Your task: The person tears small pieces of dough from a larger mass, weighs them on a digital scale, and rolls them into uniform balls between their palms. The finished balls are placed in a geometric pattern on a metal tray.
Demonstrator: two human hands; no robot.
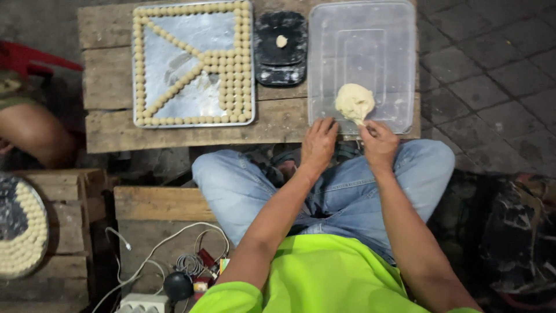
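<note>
A rough bench of weathered wooden planks [110, 81] carries three containers side by side. The square metal baking tray [174, 69], at the left, holds many small pale dough balls [231, 75]: they line all four edges, run in two diagonal rows that meet near the middle, and fill a block at the right side. The clear rectangular plastic tub [362, 35], at the right, holds one pale yellow lump of dough [354, 102] near its front wall. Between tray and tub sits a small black kitchen scale [281, 66] with a single pale dough ball [281, 41] on its platform.

The person sits behind the bench, both forearms stretched forward over knees in light blue jeans [243, 185], the chest in a bright yellow-green shirt [318, 272]. The right hand [379, 142] reaches to the tub's front edge, its fingers pinched narrow on the lower tip of the dough lump. The left hand [318, 142] rests just beside it at the tub's front corner, fingers extended close together and holding nothing that can be seen.

The ground at the right is grey paving stone [480, 69]. At the far left, a round tray [20, 232] with more dough balls lies on another wooden surface, and white cables with a power strip [142, 301] lie below.
</note>
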